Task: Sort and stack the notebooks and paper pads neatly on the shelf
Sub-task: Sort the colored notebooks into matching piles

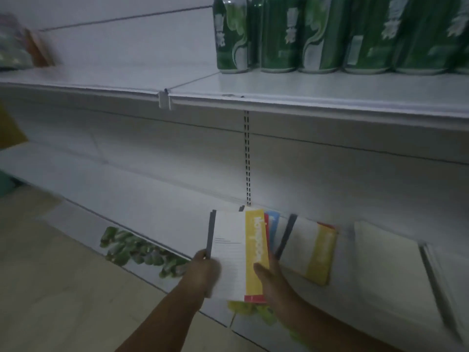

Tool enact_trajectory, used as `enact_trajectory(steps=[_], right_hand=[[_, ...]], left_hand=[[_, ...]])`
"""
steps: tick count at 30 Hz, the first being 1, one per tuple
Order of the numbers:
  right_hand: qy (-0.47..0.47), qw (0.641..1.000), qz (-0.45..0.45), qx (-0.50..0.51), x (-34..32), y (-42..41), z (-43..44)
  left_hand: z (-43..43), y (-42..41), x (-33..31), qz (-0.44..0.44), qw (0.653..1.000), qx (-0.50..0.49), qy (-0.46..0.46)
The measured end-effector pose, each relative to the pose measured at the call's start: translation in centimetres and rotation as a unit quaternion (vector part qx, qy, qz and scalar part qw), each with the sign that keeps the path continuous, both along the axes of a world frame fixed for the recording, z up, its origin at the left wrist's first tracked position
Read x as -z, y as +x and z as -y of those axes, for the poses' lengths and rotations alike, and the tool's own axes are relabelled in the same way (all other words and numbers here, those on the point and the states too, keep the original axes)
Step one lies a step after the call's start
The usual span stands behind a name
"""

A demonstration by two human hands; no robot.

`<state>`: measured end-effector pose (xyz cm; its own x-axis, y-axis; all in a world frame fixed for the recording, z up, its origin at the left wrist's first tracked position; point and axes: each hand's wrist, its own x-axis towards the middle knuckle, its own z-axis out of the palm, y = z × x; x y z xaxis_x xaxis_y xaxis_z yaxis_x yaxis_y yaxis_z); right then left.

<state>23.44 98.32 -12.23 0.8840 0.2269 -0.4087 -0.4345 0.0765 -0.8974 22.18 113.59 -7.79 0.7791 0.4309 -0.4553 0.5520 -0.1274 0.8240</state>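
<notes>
From the head camera, both arms reach toward the lower white metal shelf (152,212) of a dim shop rack. The left hand (204,269) grips the grey-spined left edge of a white notebook with a yellow lettered band (236,255), its fingers curled round that edge. The right hand (272,280) holds the notebook's right side, thumb lying on the yellow band and the other fingers hidden behind the cover. The notebook is tilted up over the front of the shelf, and thin red- and blue-edged pads (272,224) fan out just behind it. Just beside these, to the right, a second white and yellow pad with a grey spine (309,250) lies on the shelf, and plain white paper pads (380,262) lie further right. Above, the upper white shelf (304,92) carries a row of green drink cans (279,34). Blurred green packets (137,250) show below the lower shelf, near the tan floor (50,275).
</notes>
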Motion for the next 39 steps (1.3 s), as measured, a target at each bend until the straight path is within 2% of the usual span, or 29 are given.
enact_trajectory(steps=[1, 2, 7, 10, 13, 17, 20, 23, 25, 29, 35, 39], right_hand=[[0.026, 0.999, -0.011, 0.034, 0.7, 1.0, -2.0], [0.012, 0.998, -0.018, 0.061, 1.0, 1.9, -3.7], [-0.178, 0.971, -0.029, 0.155, 2.4, 4.0, -7.6], [-0.243, 0.952, -0.047, 0.179, 3.4, 5.5, -7.0], [-0.277, 0.940, -0.034, 0.197, 4.1, 8.6, -5.4], [-0.289, 0.934, -0.015, 0.209, 5.2, 12.5, -4.4], [-0.364, 0.917, -0.032, 0.160, 6.7, 13.7, -4.1], [-0.489, 0.870, -0.039, 0.053, 7.4, 13.4, -4.5], [-0.537, 0.844, -0.002, -0.024, 7.5, 12.9, -5.1], [-0.580, 0.800, 0.021, -0.154, 7.9, 12.2, -5.3], [-0.600, 0.788, 0.081, -0.111, 8.3, 13.3, -4.0], [-0.588, 0.784, 0.121, -0.158, 7.1, 12.6, -3.2]], left_hand=[[-2.1, 1.6, 1.0, 0.002, 1.000, 0.020, 0.009], [-4.2, 3.2, 2.5, -0.007, 0.999, 0.036, 0.011], [-8.0, 7.8, 5.7, -0.053, 0.991, 0.114, 0.036], [-6.8, 10.8, 6.7, -0.044, 0.989, 0.138, -0.015], [-5.3, 13.2, 8.4, -0.034, 0.986, 0.160, -0.032], [-4.7, 16.6, 10.6, -0.039, 0.971, 0.237, 0.010], [-5.1, 17.7, 11.4, -0.064, 0.921, 0.371, 0.097], [-4.9, 16.9, 11.3, -0.088, 0.798, 0.530, 0.272], [-4.6, 16.4, 11.6, -0.065, 0.738, 0.564, 0.364], [-4.6, 17.1, 12.1, -0.024, 0.711, 0.573, 0.407], [-4.8, 18.2, 11.4, -0.018, 0.695, 0.575, 0.431], [-5.0, 18.1, 10.2, -0.045, 0.647, 0.602, 0.465]])
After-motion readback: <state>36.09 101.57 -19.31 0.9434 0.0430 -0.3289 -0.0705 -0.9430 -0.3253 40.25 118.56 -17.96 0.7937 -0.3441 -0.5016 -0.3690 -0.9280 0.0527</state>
